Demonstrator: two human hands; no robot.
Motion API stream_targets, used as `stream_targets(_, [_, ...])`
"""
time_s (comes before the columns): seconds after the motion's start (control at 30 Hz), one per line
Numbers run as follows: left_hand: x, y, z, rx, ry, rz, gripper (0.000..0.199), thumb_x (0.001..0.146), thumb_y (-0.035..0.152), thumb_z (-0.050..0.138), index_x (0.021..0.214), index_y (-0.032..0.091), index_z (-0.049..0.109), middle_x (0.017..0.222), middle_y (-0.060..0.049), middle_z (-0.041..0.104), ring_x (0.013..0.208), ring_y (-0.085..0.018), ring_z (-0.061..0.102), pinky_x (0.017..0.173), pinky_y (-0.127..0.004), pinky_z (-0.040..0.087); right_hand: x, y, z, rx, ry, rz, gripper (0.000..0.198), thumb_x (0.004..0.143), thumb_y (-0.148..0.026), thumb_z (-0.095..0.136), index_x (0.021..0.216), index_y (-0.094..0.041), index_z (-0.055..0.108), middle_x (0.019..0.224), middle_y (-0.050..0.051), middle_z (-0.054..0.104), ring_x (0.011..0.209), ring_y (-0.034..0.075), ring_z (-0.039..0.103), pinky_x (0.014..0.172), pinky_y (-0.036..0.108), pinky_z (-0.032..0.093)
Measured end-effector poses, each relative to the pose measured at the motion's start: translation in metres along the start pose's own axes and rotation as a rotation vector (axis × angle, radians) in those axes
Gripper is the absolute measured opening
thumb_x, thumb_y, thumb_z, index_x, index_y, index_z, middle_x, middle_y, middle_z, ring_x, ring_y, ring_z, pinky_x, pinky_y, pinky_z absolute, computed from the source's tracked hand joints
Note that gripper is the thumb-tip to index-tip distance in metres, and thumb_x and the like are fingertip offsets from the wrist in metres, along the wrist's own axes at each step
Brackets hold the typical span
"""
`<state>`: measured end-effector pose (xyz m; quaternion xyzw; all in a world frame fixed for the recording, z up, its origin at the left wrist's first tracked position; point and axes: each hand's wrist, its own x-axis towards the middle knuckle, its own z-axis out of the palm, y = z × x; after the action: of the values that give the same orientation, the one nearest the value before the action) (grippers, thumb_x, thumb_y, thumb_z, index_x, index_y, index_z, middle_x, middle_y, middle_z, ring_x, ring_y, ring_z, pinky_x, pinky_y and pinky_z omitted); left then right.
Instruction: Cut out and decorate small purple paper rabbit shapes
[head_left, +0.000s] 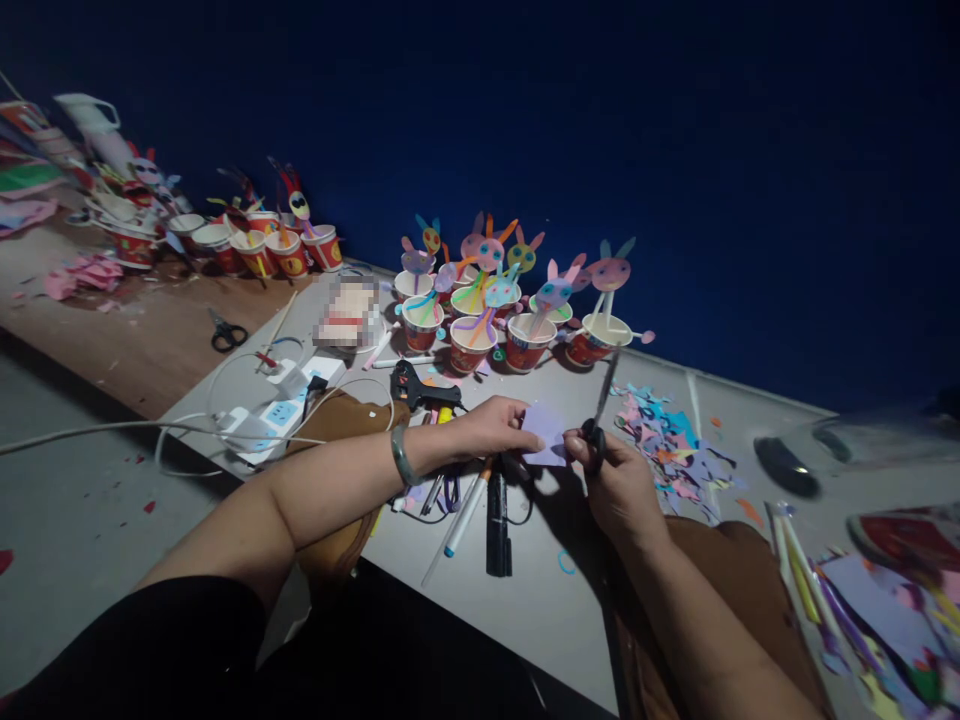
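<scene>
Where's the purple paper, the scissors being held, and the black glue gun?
Purple paper [544, 437]: head view, on the flat middle of the sheet.
Held scissors [603, 402]: head view, on the blade, just above the handles.
Black glue gun [426, 393]: head view, on its body.

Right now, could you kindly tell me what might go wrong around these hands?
The left hand holds the purple paper close to the scissors in the right hand, so a slip might nick the left hand. The glue gun lies near that hand; if hot, it could burn it.
</scene>
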<state>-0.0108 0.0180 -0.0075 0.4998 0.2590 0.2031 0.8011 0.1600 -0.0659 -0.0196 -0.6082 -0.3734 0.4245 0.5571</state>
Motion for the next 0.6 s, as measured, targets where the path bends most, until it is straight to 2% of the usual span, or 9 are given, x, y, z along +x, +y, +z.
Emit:
stream_targets(0.13, [-0.0011, 0.0017, -0.0001, 0.026, -0.012, 0.007, 0.026, 0.06, 0.017, 0.079, 0.078, 0.009, 0.061, 0.065, 0.0, 0.063, 0.057, -0.008, 0.058, 0.056, -0.02, 0.045, -0.001, -0.0027, 0.0022, -0.059, 0.043, 0.003, 0.026, 0.057, -0.038, 0.084, 0.074, -0.021, 0.073, 0.071, 0.001, 0.066, 0.067, 0.015, 0.057, 0.063, 0.029, 0.046])
stream_targets(0.4, [-0.0031, 0.0053, 0.0028, 0.046, -0.023, -0.041, 0.027, 0.064, 0.024, 0.079, 0.079, 0.01, 0.061, 0.06, 0.002, 0.062, 0.051, -0.008, 0.058, 0.053, -0.021, 0.048, -0.0047, -0.0086, 0.0054, -0.009, -0.068, 0.059, 0.029, 0.055, -0.037, 0.084, 0.065, -0.02, 0.062, 0.059, -0.003, 0.054, 0.055, 0.011, 0.047, 0.052, 0.026, 0.039])
stream_targets(0.5, [-0.0008, 0.0038, 0.0022, 0.024, -0.003, -0.041, 0.028, 0.069, 0.028, 0.077, 0.08, 0.01, 0.059, 0.055, 0.001, 0.062, 0.048, -0.008, 0.059, 0.052, -0.019, 0.048, -0.0038, -0.0082, 0.0057, 0.062, -0.053, 0.066, 0.03, 0.057, -0.037, 0.081, 0.062, -0.021, 0.056, 0.055, -0.005, 0.046, 0.05, 0.01, 0.041, 0.047, 0.025, 0.035])
stream_targets(0.6, [0.0003, 0.0038, 0.0016, 0.013, -0.013, -0.048, 0.024, 0.071, 0.026, 0.075, 0.079, 0.011, 0.057, 0.052, 0.0, 0.063, 0.045, -0.007, 0.058, 0.05, -0.017, 0.046, -0.0017, -0.0088, 0.0067, 0.105, -0.001, 0.107, 0.03, 0.054, -0.035, 0.082, 0.064, -0.021, 0.057, 0.056, -0.005, 0.046, 0.049, 0.009, 0.041, 0.045, 0.024, 0.034])
